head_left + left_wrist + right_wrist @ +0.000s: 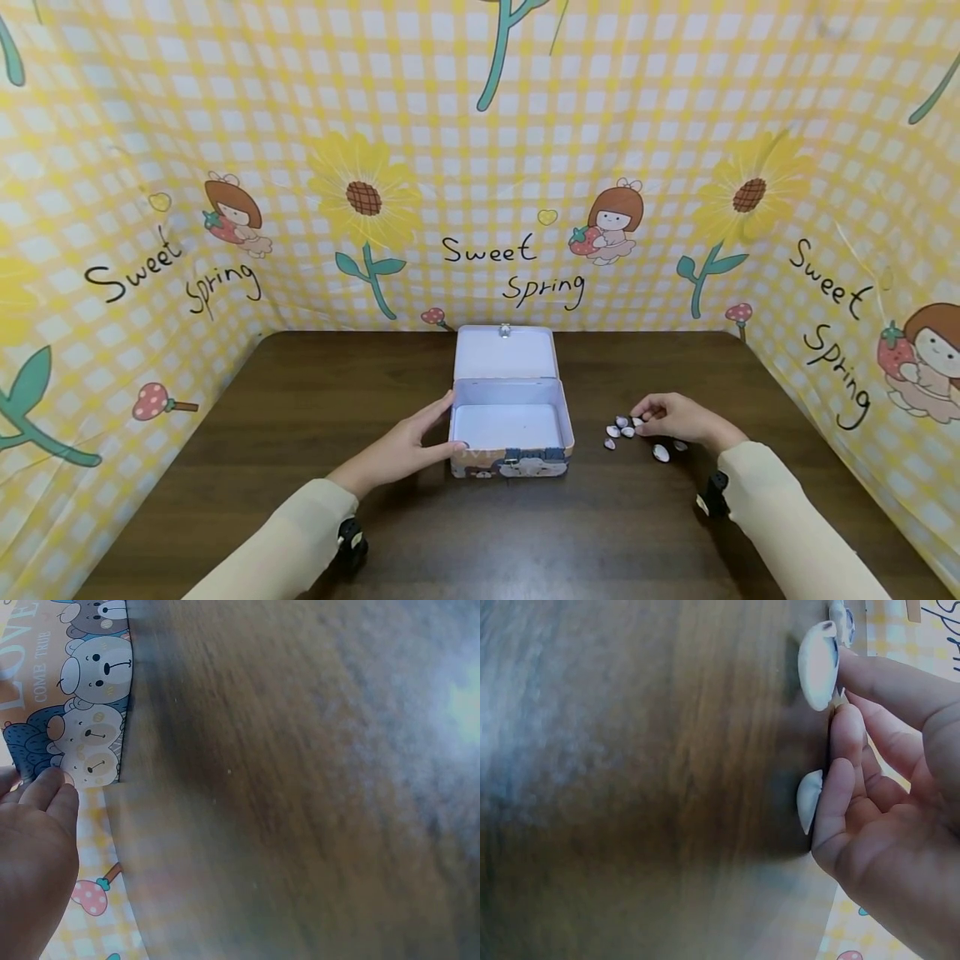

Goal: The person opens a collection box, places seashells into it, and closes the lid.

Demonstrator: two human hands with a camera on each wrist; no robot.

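A hinged tin box [532,467] stands on the table with its lid [504,354] raised, its white inside bare. My left hand [405,447] rests on the box's left side, thumb at the front corner and straight fingers along the wall. In the left wrist view, fingertips [51,784] touch its bear-printed side. To the right of the box, my right hand [678,419] pinches a small seashell [637,422] between thumb and forefinger, mostly hidden by the fingers. Other white shells [817,667] lie around those fingers.
Several loose shells [613,431] lie in a cluster left of the right hand. A larger shell [661,452] and another shell [680,446] lie nearer me. The brown table [337,367] is bordered by a yellow checked cloth [480,167] hanging at the back and sides.
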